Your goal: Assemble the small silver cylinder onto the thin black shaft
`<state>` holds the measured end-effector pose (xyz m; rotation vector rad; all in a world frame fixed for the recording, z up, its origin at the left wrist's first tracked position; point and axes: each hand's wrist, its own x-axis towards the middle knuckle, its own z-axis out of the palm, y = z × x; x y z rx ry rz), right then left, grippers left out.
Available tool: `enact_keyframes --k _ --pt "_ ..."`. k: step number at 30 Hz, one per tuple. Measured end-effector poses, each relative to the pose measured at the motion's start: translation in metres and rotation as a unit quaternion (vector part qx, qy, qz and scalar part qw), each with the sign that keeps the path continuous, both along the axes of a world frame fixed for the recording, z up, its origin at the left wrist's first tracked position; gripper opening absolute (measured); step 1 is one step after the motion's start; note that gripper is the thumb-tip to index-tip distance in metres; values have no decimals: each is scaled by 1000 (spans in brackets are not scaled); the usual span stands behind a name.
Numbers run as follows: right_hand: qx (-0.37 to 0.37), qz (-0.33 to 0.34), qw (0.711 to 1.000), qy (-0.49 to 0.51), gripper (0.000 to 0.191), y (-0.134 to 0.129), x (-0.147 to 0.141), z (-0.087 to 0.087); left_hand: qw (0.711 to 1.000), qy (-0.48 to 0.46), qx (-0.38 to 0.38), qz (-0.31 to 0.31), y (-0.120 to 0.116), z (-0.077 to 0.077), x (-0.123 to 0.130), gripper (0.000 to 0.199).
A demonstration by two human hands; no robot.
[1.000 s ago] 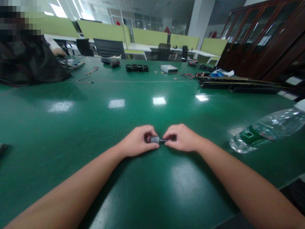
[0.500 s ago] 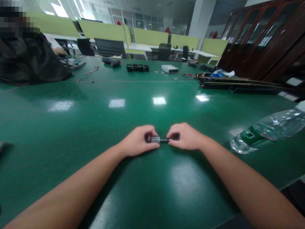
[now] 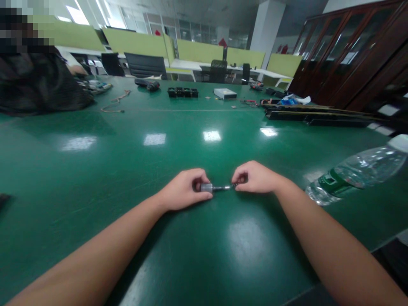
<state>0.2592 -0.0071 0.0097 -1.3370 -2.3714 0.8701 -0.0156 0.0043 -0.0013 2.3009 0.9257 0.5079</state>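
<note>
The green table (image 3: 178, 123) spreads under everything, and a bottle (image 3: 357, 170) lies on it beyond the right forearm. The left hand (image 3: 185, 190) is curled around a silver cylinder (image 3: 206, 188), thumb on the near side and fingers on the far side, near the table's surface; whether it touches the table I cannot tell. The right hand (image 3: 255, 178) is pinched narrow, well apart from the left. From the cylinder a thin shaft (image 3: 221, 188) points toward the right fingertips, bare along most of its length. Between those fingertips sits a small dark bit (image 3: 235, 185), at or just past the shaft's tip. I judge the two parts separate or nearly so; whether a last contact is left is too small to tell
</note>
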Motion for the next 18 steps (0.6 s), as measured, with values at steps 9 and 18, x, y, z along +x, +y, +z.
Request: enact_keyframes --k 9,18 --pt "6 17 1000 24 16 -5 -13 0 1000 -4 -2 6 -3 3 0 22" --pt "142 33 988 51 13 -11 -49 -16 1000 -17 -2 15 0 -4 -1 26"
